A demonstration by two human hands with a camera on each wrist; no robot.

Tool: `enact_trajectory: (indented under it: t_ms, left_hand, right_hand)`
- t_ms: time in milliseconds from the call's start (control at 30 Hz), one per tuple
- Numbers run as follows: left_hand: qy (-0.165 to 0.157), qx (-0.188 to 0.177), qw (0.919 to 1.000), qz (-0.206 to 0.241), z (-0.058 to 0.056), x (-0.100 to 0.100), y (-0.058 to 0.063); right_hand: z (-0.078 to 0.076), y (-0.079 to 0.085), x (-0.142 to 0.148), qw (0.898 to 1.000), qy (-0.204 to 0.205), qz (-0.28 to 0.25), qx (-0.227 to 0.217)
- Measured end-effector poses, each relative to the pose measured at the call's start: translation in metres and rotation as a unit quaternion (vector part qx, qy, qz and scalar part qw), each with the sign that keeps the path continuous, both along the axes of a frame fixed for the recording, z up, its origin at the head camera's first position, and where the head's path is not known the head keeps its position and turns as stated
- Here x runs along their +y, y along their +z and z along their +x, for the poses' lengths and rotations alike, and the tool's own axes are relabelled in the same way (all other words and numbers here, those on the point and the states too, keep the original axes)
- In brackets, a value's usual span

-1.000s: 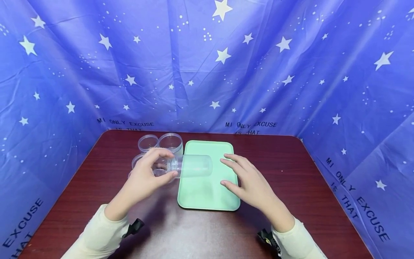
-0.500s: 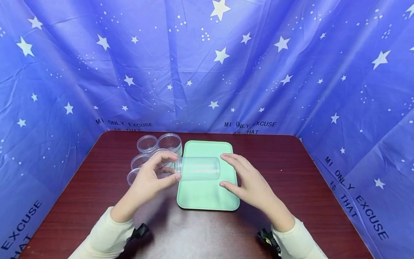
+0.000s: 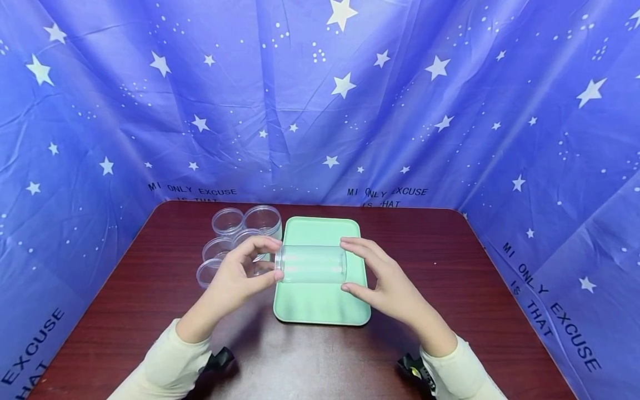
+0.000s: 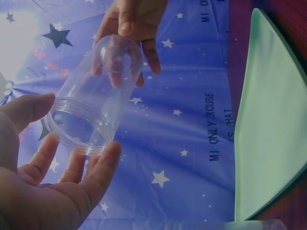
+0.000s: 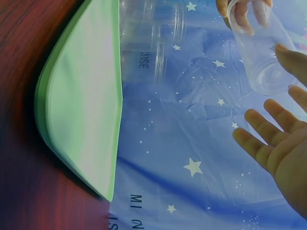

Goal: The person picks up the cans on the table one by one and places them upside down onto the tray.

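A clear plastic jar [image 3: 315, 264] lies sideways in the air above the pale green tray [image 3: 320, 308]. My left hand [image 3: 232, 280] grips it by the ringed mouth end, thumb on one side and fingers on the other. In the left wrist view the open mouth of the jar [image 4: 79, 127] faces my left palm, and the inside looks empty. At the base end, my right hand [image 3: 390, 286] has its thumb and fingers spread apart, fingertips right by the jar's edge. The right wrist view shows those fingers [image 5: 261, 127] extended around the base.
Several more clear jars [image 3: 227, 221] stand upright on the dark red table [image 3: 150, 289], left of the tray and partly behind my left hand. A blue star-patterned curtain [image 3: 300, 111] encloses the back and sides.
My left hand has carried the jar rightward and slightly nearer, bringing its base up to my right fingertips. The right hand has stayed almost still.
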State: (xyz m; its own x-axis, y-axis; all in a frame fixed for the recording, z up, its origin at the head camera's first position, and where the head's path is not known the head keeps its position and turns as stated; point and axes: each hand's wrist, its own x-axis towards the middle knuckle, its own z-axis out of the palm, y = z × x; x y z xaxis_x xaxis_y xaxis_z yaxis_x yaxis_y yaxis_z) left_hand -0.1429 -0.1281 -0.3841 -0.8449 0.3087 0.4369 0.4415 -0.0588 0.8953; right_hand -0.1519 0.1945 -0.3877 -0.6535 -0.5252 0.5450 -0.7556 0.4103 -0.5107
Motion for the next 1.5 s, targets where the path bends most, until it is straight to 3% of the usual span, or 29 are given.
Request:
enact_trajectory:
  t_ms: [133,267,433,667,833,933,1100,1500]
  left_hand:
    - [-0.005,0.011,0.9999,0.007,-0.001,0.0,-0.002]
    - [-0.008,0.014,0.9998,0.008,0.0,0.001,-0.002]
    - [-0.008,0.012,0.9999,0.01,0.002,0.001,0.0]
    - [-0.012,0.028,0.9994,0.015,0.003,0.003,-0.001]
    - [-0.012,0.044,0.9987,0.022,0.003,0.004,-0.004]
    - [-0.012,0.05,0.9983,0.028,0.002,0.004,-0.006]
    - [-0.019,0.046,0.9984,0.028,0.001,0.005,-0.007]
    - [-0.02,0.029,0.9985,0.041,0.001,0.01,-0.007]
  right_hand:
    - [-0.001,-0.002,0.0,0.999,0.025,-0.03,-0.008]
    - [-0.001,-0.001,0.0,0.994,0.057,-0.079,-0.052]
    - [0.001,0.001,-0.004,0.979,0.087,-0.135,-0.123]
    - [0.004,0.003,-0.008,0.959,0.114,-0.189,-0.181]
    - [0.005,0.009,-0.009,0.941,0.114,-0.22,-0.231]
    - [0.004,0.012,-0.01,0.936,0.113,-0.229,-0.243]
    - [0.005,0.015,-0.009,0.934,0.101,-0.234,-0.249]
    - [0.003,0.018,-0.004,0.942,0.06,-0.214,-0.252]
